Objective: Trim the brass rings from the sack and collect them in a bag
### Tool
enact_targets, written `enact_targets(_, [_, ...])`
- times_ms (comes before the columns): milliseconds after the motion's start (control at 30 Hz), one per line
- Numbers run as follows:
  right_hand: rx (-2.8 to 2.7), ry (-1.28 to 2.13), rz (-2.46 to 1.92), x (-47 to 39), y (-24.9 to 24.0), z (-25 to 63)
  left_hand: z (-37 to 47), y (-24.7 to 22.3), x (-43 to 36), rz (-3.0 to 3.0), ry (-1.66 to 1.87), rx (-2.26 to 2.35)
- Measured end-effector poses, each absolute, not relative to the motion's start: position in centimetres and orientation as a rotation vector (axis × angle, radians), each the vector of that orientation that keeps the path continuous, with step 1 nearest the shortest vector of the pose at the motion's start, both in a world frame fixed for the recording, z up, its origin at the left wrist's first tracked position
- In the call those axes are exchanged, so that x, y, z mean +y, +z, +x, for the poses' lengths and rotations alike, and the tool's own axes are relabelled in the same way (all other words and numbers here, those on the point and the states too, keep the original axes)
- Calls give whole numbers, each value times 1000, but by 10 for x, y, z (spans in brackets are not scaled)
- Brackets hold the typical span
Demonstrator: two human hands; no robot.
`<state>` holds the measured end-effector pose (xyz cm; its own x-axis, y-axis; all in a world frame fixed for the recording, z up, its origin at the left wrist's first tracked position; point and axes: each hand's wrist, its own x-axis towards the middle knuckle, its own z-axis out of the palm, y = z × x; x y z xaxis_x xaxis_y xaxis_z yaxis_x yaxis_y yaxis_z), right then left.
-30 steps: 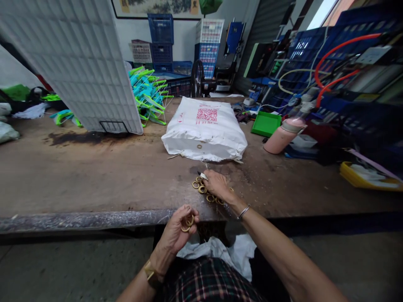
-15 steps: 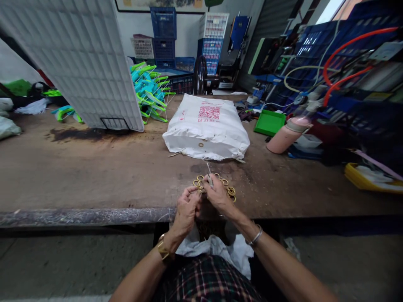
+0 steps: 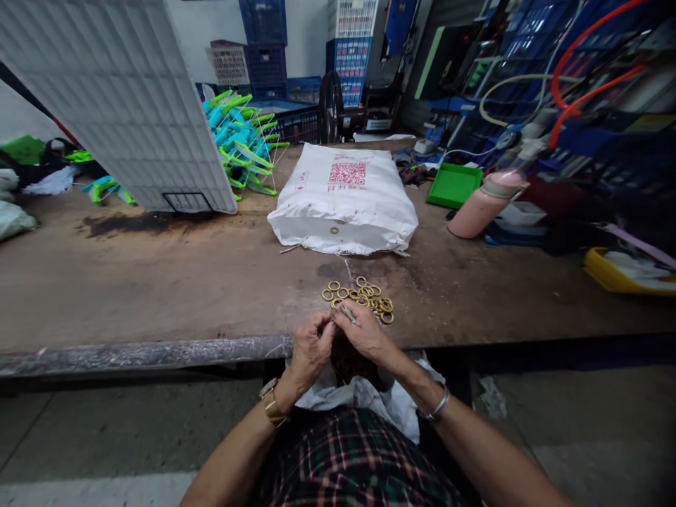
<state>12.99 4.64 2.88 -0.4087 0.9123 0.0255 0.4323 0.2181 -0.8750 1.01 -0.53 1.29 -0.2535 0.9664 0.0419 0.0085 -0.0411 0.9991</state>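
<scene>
My left hand [image 3: 311, 346] is closed in a pinch at the table's front edge; what sits between its fingertips is too small and hidden to make out. Right against it, my right hand [image 3: 365, 334] is closed around a slim silvery metal tool [image 3: 347, 313], its tip pointing toward the left fingertips. Several brass-coloured rings [image 3: 386, 305] lie loose on the table just beyond both hands, some overlapping. A white cloth or sack [image 3: 364, 396] rests over my lap, below the hands.
Behind the rings, a stuffed white sack [image 3: 343, 204] with a red printed code lies on the wooden table [image 3: 158, 289]. A pale ribbed panel [image 3: 142, 105] leans at left beside green and blue plastic pieces [image 3: 246, 144]. A green tray [image 3: 455, 185] and pink bottle [image 3: 483, 208] stand right.
Both hands have drawn slightly back toward the table edge, uncovering more rings. The metal tool has tipped from nearly upright to slanting. The camera view has tilted down a little.
</scene>
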Motion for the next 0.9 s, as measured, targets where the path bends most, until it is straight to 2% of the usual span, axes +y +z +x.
enact_targets(200, [-1854,1180,-1303,47,22,134,14,22,-8,986,1265,1317])
enact_targets(500, [-1755,1292,-1238,46,24,139,15,24,-14,602,1160,900])
enact_targets(900, [-1880,1218,-1153,39,30,138,17,18,-17,722,1202,1094])
